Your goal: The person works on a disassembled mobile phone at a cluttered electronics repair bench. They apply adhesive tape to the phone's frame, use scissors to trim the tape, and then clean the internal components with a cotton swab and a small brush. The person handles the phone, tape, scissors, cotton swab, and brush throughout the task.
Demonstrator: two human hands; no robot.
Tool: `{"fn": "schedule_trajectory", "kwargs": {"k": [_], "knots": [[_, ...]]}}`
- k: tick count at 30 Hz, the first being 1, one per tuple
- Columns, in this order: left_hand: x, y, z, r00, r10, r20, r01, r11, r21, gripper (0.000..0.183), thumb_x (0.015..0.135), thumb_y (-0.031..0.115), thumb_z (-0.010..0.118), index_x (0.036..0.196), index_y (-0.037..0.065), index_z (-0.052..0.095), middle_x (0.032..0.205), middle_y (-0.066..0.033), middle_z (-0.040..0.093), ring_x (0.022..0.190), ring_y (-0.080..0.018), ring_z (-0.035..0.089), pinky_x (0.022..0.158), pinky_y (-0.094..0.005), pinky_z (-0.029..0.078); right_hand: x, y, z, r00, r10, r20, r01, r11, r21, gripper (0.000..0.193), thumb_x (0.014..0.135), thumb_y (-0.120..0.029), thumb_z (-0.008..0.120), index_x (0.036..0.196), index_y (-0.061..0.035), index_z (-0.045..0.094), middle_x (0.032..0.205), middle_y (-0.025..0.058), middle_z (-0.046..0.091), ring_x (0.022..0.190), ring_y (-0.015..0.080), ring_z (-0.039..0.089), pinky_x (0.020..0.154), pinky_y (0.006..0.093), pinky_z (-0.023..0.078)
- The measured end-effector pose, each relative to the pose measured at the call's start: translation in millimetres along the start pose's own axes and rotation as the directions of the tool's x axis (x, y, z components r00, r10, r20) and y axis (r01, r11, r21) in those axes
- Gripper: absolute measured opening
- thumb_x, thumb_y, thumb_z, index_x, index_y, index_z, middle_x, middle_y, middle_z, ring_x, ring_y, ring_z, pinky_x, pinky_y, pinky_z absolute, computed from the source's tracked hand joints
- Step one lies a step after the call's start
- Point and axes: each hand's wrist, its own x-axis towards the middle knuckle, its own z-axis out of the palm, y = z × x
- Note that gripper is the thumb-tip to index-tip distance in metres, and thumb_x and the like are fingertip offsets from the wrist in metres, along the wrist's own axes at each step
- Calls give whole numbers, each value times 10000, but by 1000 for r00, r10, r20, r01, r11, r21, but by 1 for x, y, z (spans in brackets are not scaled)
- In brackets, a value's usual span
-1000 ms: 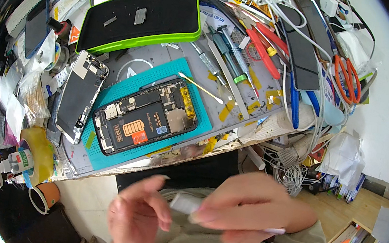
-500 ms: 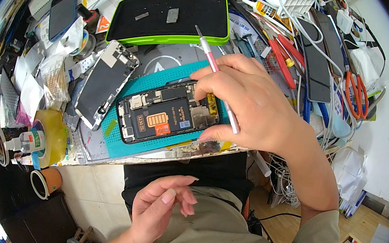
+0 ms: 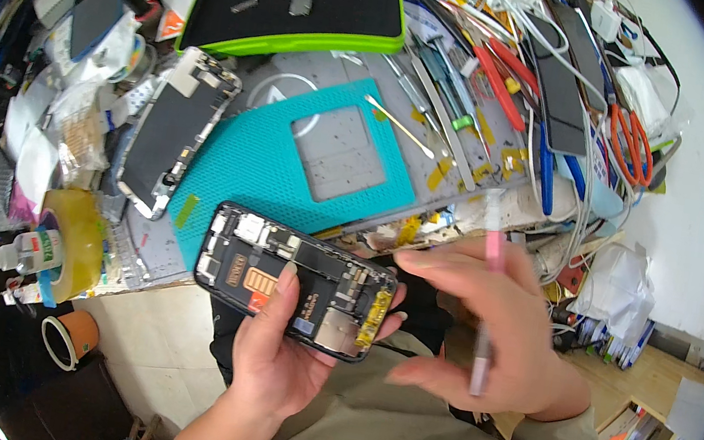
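We are now seeing the opened phone [image 3: 322,274] resting up in the left hand [image 3: 277,367] above the lap, whereas half a second ago it was lying on the teal mat [image 3: 236,181]; its lifting is baring the mat's cut-out opening. The left fingers are clamping on the phone, thumb across the battery and the others wrapping beneath and around the far side. The right hand [image 3: 512,328], blurring a little, is hanging just beside the phone's right end, its thumb and forefinger standing apart; we are judging that its other fingers are keeping hold of a pink-and-white pen-like tool [image 3: 496,251]. For the work, we are taking this to mean that the left hand is giving the support now, leaving the right one freer around the phone. On the grey work surface [image 3: 362,86], a detached screen assembly [image 3: 167,140] is leaning over the mat's left side, a cotton swab [image 3: 399,126] is lying near the opening, and a green-rimmed case [image 3: 304,48] is standing behind. To the right, red-handled pliers [image 3: 498,88] and orange scissors [image 3: 634,150] are crowding among cables. Below, we are noticing an orange bin [image 3: 85,329] on pale tiles [image 3: 142,339] and a wooden shelf [image 3: 629,439] holding papers.
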Motion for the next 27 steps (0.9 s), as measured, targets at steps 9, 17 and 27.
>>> {"fn": "schedule_trajectory", "kwargs": {"k": [9, 17, 27], "knots": [[1, -5, -6, 991, 16, -130, -14, 1000, 21, 666, 1096, 488, 439, 1483, -54, 448, 1415, -310, 581, 1329, -477, 575, 1041, -557, 570, -42, 16, -5, 968, -248, -36, 243, 964, -112, 386, 824, -236, 825, 1139, -21, 762, 970, 63, 711, 748, 214, 671, 566, 294, 515], [2, -7, 0, 981, 91, -171, -65, 987, 150, 617, 1112, 476, 410, 1451, -35, 475, 1359, -286, 618, 1290, -396, 623, 988, -484, 598, -40, 21, 28, 920, -309, -242, 260, 942, -212, 282, 743, -16, 792, 1025, -12, 779, 932, 81, 711, 700, 197, 678, 564, 266, 554], [1, -11, 4, 961, 168, -218, -125, 972, 201, 542, 1134, 436, 389, 1454, 4, 452, 1321, -281, 637, 1216, -400, 666, 951, -494, 613, -39, 19, 28, 934, -248, -259, 215, 965, -148, 320, 749, -74, 822, 1051, 16, 769, 896, 79, 734, 668, 179, 664, 539, 262, 526]]}}
